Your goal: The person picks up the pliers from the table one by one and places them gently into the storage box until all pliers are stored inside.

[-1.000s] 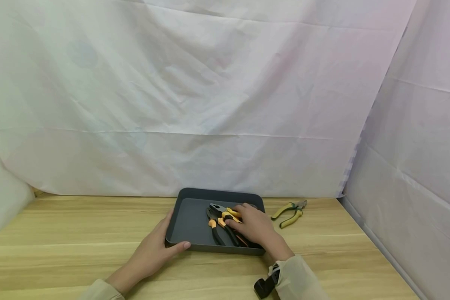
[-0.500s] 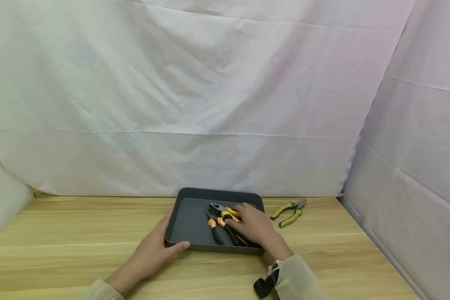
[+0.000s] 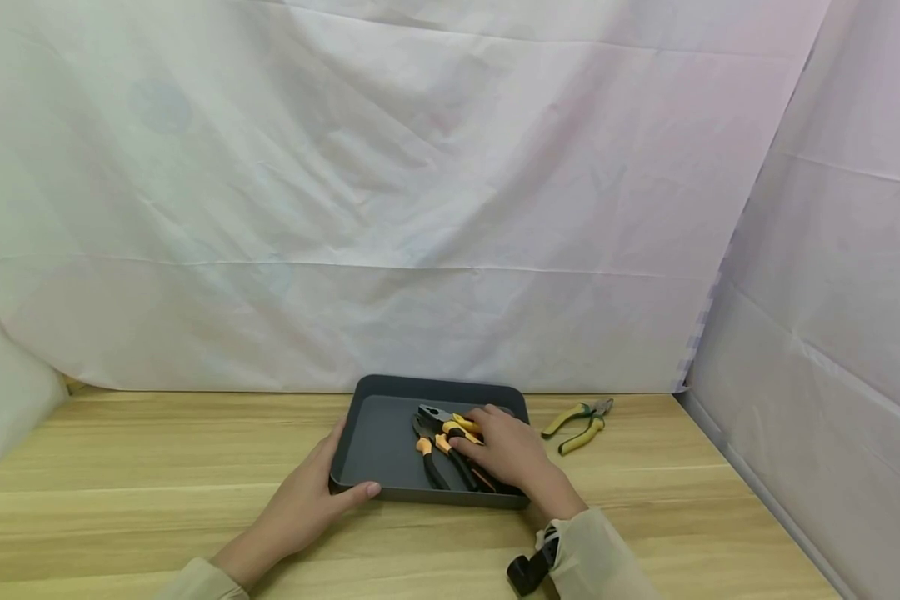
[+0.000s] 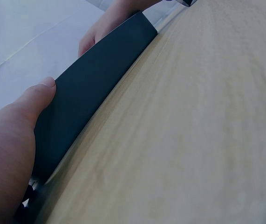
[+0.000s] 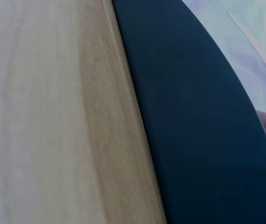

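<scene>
In the head view, a dark grey tray (image 3: 378,442) is sitting on the wooden counter (image 3: 157,467) in the lower middle of the frame. The left hand (image 3: 300,508) is gripping the tray's near left corner, thumb lying along the near wall and fingers curling round the left side. The right hand (image 3: 506,454) is resting inside the tray on a small heap of orange-and-black pliers (image 3: 442,446); its fingers are bending over the handles, though it is hard to tell whether they are actually clasping them or only lying on top. To the right of the tray, apart from it on the counter, a pair of yellow-green pliers (image 3: 579,423) is lying alone. Judging from this, several pliers are already in the tray and this one pair is remaining outside.

In the left wrist view, the left hand (image 4: 11,140) is filling the lower left of the frame, its thumb pressing against the tray's outer wall (image 4: 95,84); the other hand is showing at the top edge beyond the tray.

In the right wrist view, only the tray wall (image 5: 193,121) and the counter (image 5: 49,112) are showing clearly, with a sliver of skin at the right edge; the fingers' hold cannot be told from here.
</scene>
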Tool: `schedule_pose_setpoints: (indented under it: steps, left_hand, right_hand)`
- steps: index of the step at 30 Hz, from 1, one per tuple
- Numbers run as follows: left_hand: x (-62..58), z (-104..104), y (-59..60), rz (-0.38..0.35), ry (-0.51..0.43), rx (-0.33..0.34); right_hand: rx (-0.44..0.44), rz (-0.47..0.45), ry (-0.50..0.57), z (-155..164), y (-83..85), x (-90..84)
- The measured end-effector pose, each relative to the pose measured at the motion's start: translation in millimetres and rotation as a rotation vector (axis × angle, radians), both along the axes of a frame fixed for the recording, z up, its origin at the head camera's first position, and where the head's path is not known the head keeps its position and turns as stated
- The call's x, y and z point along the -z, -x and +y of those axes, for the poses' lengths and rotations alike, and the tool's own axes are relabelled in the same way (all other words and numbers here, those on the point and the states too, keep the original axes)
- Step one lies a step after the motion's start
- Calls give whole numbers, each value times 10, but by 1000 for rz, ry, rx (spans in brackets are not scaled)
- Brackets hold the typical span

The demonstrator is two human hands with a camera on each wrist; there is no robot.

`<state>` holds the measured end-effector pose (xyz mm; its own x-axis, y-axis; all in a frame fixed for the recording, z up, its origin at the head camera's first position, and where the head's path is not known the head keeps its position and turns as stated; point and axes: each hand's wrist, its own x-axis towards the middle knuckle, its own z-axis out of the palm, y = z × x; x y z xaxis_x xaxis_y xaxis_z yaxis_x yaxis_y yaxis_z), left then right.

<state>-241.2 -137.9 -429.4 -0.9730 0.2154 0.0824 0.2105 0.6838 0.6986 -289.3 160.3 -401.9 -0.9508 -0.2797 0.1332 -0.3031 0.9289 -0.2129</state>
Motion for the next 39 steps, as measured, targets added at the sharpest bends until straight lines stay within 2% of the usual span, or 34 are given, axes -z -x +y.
schedule_pose_setpoints:
  steps: [39]
  left_hand:
    - [7, 4, 6, 14, 9, -1]
  right_hand:
    - [9, -14, -15, -9, -15, -42]
